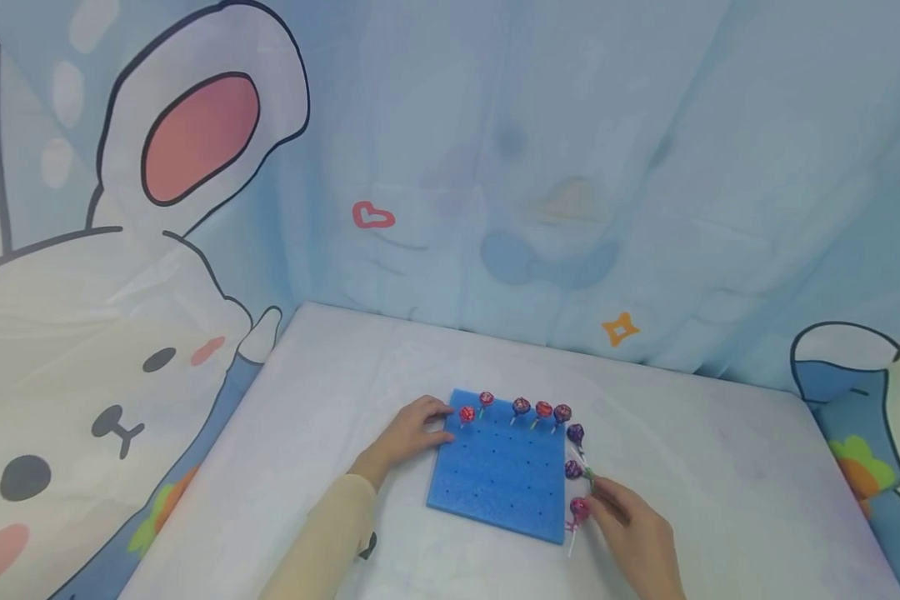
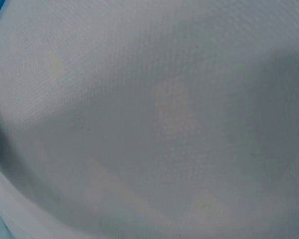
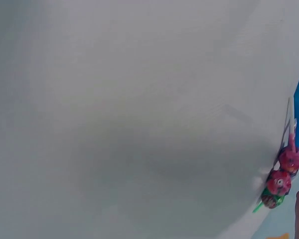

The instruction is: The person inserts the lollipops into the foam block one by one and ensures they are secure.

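A blue foam board (image 1: 487, 467) with rows of small holes lies on the white table. Several lollipops stand upright in its far rows, among them a red lollipop (image 1: 467, 414) near the far left corner. My left hand (image 1: 407, 433) rests against the board's left edge, fingers and thumb touching it. At the right edge, my right hand (image 1: 633, 529) pinches a dark lollipop (image 1: 573, 469) by its green wrapper end and stick. A pink lollipop (image 1: 579, 508) lies just below it, close to the thumb, and a purple lollipop (image 1: 575, 433) lies farther up.
The white table (image 1: 750, 475) reaches to a light blue curtain (image 1: 645, 167) printed with cartoon figures behind and at the sides. A small dark shape (image 1: 368, 547) shows beside the left sleeve. The left wrist view holds mostly blurred white cloth.
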The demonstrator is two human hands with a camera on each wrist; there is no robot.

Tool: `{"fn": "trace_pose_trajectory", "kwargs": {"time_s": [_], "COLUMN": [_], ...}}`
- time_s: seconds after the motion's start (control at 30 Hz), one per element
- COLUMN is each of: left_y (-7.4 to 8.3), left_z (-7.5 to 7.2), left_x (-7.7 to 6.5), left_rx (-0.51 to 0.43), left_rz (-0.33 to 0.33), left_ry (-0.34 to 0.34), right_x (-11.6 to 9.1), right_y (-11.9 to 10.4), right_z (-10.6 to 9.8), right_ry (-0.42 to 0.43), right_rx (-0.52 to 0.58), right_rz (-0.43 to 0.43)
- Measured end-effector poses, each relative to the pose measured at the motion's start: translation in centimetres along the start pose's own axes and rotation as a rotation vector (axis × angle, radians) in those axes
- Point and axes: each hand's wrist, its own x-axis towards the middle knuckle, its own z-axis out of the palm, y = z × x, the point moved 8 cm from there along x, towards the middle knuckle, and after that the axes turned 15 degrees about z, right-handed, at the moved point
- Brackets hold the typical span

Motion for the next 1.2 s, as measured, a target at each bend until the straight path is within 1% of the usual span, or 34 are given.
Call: {"fn": "trace_pose_trajectory", "kwargs": {"time_s": [0.13,0.23,0.47,0.63,0.9,1.1,1.2], "left_y": [0.1,0.2,0.0,-0.2,-0.2,-0.1,-0.1], "left_z": [-0.1,-0.1,0.0,0.1,0.0,0.0,0.0], "left_x": [0.0,-0.1,-0.1,-0.1,-0.1,-0.1,-0.1], "left_rx": [0.005,0.010,0.008,0.001,0.009,0.009,0.013], "left_rz": [-0.004,-0.012,-0.025,-0.022,-0.015,-0.009,-0.017], "left_ry": [-0.003,-0.007,-0.013,-0.011,-0.003,0.003,0.000], "right_x": [0.3,0.5,1.2,1.7,2.4,2.7,2.7], "right_y": [1.4,2.1,3.2,3.6,3.3,2.7,2.6], "right_z": [-0.1,-0.1,1.0,1.7,2.0,2.3,2.5], "right_ry": [-0.036,-0.065,-0.059,-0.040,-0.037,0.006,0.015], "right_rx": [-0.037,-0.068,-0.113,-0.143,-0.172,-0.229,-0.249], "right_rz": [0.088,0.139,0.186,0.169,0.145,0.093,0.083]}}
